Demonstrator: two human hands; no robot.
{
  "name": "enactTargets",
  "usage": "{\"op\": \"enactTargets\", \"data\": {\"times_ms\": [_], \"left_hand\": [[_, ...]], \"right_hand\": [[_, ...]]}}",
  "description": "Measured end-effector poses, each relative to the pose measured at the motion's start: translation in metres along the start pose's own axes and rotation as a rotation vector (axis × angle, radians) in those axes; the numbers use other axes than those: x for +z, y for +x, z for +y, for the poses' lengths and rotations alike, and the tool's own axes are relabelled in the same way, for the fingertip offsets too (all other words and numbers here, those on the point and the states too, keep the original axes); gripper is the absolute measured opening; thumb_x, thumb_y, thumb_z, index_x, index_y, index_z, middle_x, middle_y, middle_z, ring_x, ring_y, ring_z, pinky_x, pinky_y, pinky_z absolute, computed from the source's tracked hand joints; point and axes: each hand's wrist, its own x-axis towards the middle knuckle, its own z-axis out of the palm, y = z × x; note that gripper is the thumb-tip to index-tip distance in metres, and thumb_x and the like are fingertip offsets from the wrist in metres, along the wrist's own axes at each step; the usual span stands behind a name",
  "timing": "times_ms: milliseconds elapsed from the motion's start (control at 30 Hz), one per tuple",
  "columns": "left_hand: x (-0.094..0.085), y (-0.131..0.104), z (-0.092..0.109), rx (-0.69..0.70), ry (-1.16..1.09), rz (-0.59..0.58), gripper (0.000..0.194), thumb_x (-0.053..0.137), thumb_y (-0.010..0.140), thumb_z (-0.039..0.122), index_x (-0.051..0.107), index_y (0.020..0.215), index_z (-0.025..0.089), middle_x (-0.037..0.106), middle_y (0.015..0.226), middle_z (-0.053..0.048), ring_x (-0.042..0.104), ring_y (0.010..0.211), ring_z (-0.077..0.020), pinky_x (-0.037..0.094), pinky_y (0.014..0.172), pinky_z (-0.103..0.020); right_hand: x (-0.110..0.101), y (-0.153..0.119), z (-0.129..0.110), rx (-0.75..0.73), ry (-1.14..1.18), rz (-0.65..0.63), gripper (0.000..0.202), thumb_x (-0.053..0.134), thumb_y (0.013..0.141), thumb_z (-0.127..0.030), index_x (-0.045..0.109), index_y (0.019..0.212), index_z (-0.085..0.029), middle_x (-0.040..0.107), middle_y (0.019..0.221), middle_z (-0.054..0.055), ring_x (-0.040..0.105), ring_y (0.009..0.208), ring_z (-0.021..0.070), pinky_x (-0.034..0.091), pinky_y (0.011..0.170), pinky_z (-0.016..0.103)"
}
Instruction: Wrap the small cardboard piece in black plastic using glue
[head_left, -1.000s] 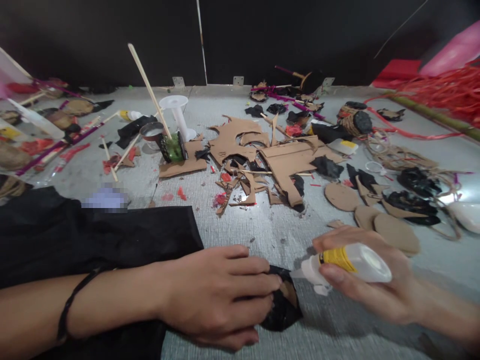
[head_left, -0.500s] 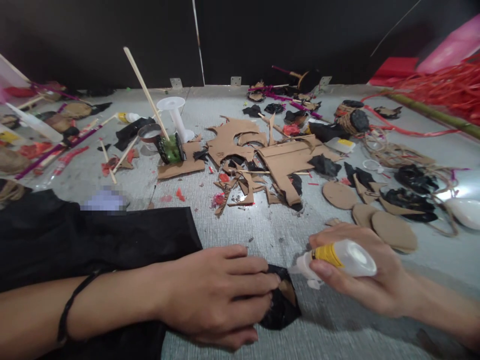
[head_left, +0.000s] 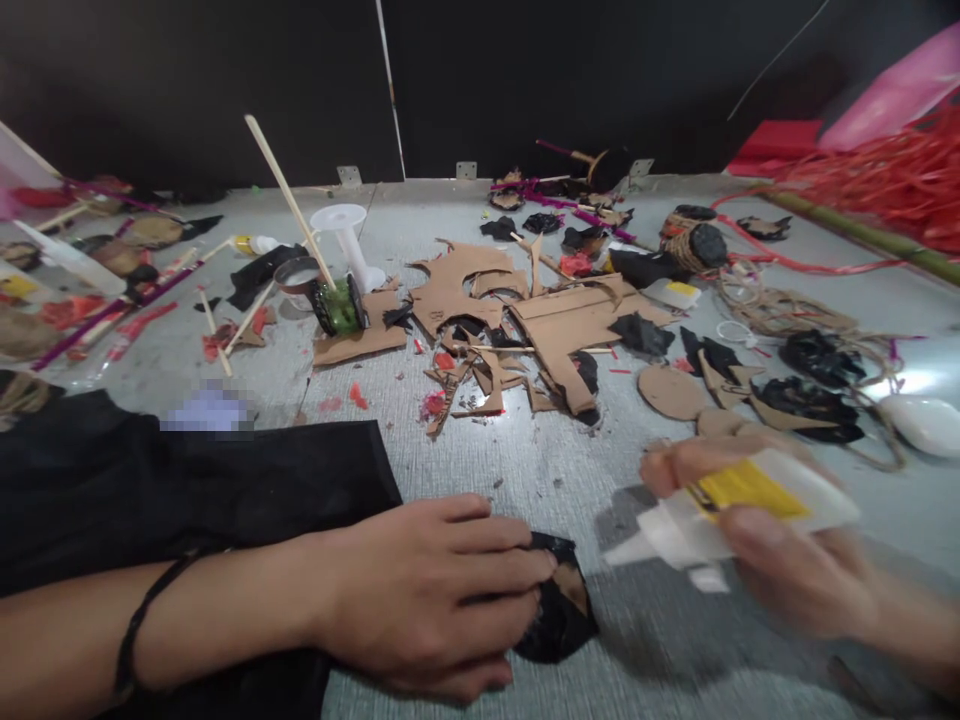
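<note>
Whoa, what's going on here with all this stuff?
A person's left hand rests on a small black-covered piece with a brown patch showing. Their right hand grips a white bottle with a yellow label, tilted so that its nozzle points toward the piece without touching it. A black sheet lies under the left forearm. Farther away, cut cardboard lies near the middle, and a green spool has a stick standing up from it.

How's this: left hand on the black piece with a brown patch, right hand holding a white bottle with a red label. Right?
Not quite: the label is yellow, not red; the head view shows it. The rest holds: left hand on the black piece, right hand holding the white bottle.
</note>
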Motion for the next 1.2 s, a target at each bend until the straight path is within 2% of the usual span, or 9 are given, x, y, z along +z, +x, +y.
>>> {"op": "enactTargets", "data": {"times_ms": [200, 333, 467, 567, 733, 833, 933, 1067, 1200], "left_hand": [[-0.001, 0.001, 0.000, 0.008, 0.011, -0.002, 0.033, 0.055, 0.115, 0.035, 0.078, 0.118, 0.012, 0.082, 0.133, -0.007, 0.070, 0.123, -0.0238, 0.058, 0.099, -0.039], [-0.003, 0.002, 0.002, -0.005, 0.027, 0.001, 0.033, 0.055, 0.116, 0.036, 0.079, 0.117, 0.013, 0.082, 0.134, -0.005, 0.070, 0.125, -0.0223, 0.058, 0.098, -0.036], [-0.003, 0.001, 0.003, -0.014, 0.035, -0.001, 0.035, 0.051, 0.117, 0.036, 0.079, 0.116, 0.014, 0.083, 0.133, -0.006, 0.071, 0.125, -0.0226, 0.057, 0.099, -0.037], [-0.002, 0.001, 0.003, -0.026, 0.038, 0.001, 0.036, 0.049, 0.118, 0.035, 0.078, 0.116, 0.013, 0.084, 0.131, -0.006, 0.071, 0.124, -0.0232, 0.057, 0.100, -0.038], [-0.001, 0.002, 0.003, -0.016, 0.033, 0.004, 0.034, 0.053, 0.116, 0.035, 0.077, 0.116, 0.012, 0.083, 0.131, -0.008, 0.072, 0.124, -0.0243, 0.058, 0.099, -0.039], [-0.001, 0.002, 0.003, -0.019, 0.034, 0.009, 0.033, 0.052, 0.117, 0.034, 0.077, 0.116, 0.012, 0.084, 0.131, -0.007, 0.072, 0.124, -0.0240, 0.059, 0.099, -0.039], [-0.001, 0.001, 0.004, -0.024, 0.033, 0.014, 0.034, 0.050, 0.118, 0.034, 0.077, 0.118, 0.012, 0.084, 0.132, -0.007, 0.073, 0.124, -0.0240, 0.058, 0.100, -0.039], [0.000, 0.001, 0.004, -0.021, 0.030, 0.015, 0.035, 0.050, 0.118, 0.035, 0.076, 0.119, 0.011, 0.083, 0.132, -0.008, 0.072, 0.125, -0.0244, 0.058, 0.101, -0.040], [0.000, 0.000, 0.004, -0.021, 0.019, 0.020, 0.035, 0.049, 0.118, 0.034, 0.075, 0.119, 0.011, 0.083, 0.131, -0.008, 0.072, 0.124, -0.0250, 0.058, 0.101, -0.040]], "right_hand": [[-0.004, 0.001, -0.001, 0.093, 0.142, 0.122, 0.042, 0.070, 0.096, -0.074, 0.075, 0.094, -0.033, 0.064, 0.077, -0.001, 0.056, 0.051, 0.0163, 0.043, 0.036, 0.029], [-0.004, -0.001, 0.002, 0.076, 0.194, 0.122, 0.026, 0.077, 0.100, -0.060, 0.078, 0.114, -0.038, 0.072, 0.079, -0.002, 0.065, 0.051, 0.0153, 0.051, 0.044, 0.026], [-0.004, 0.005, 0.005, 0.163, 0.291, 0.164, 0.032, 0.086, 0.096, -0.048, 0.079, 0.125, -0.035, 0.084, 0.096, 0.004, 0.079, 0.074, 0.0207, 0.065, 0.068, 0.031], [-0.005, 0.015, 0.007, 0.352, 0.450, 0.230, 0.037, 0.088, 0.092, -0.052, 0.084, 0.120, -0.029, 0.085, 0.098, 0.007, 0.079, 0.081, 0.0204, 0.066, 0.075, 0.029], [-0.010, 0.026, 0.012, 0.460, 0.526, 0.260, 0.031, 0.081, 0.096, -0.056, 0.087, 0.110, -0.029, 0.081, 0.086, 0.005, 0.069, 0.063, 0.0159, 0.061, 0.057, 0.025], [-0.016, 0.028, 0.016, 0.455, 0.536, 0.296, 0.029, 0.088, 0.088, -0.054, 0.086, 0.110, -0.035, 0.085, 0.112, 0.004, 0.080, 0.092, 0.0214, 0.069, 0.081, 0.032], [-0.020, 0.030, 0.024, 0.422, 0.490, 0.319, 0.041, 0.096, 0.079, -0.044, 0.084, 0.118, -0.042, 0.083, 0.132, -0.002, 0.077, 0.123, 0.0232, 0.064, 0.106, 0.035], [-0.023, 0.033, 0.035, 0.382, 0.354, 0.297, 0.062, 0.099, 0.075, -0.039, 0.077, 0.134, -0.039, 0.082, 0.131, 0.002, 0.077, 0.122, 0.0264, 0.064, 0.104, 0.040], [-0.028, 0.036, 0.043, 0.327, 0.168, 0.316, 0.062, 0.097, 0.081, -0.042, 0.074, 0.137, -0.028, 0.081, 0.118, 0.007, 0.077, 0.112, 0.0287, 0.063, 0.105, 0.046]]}}
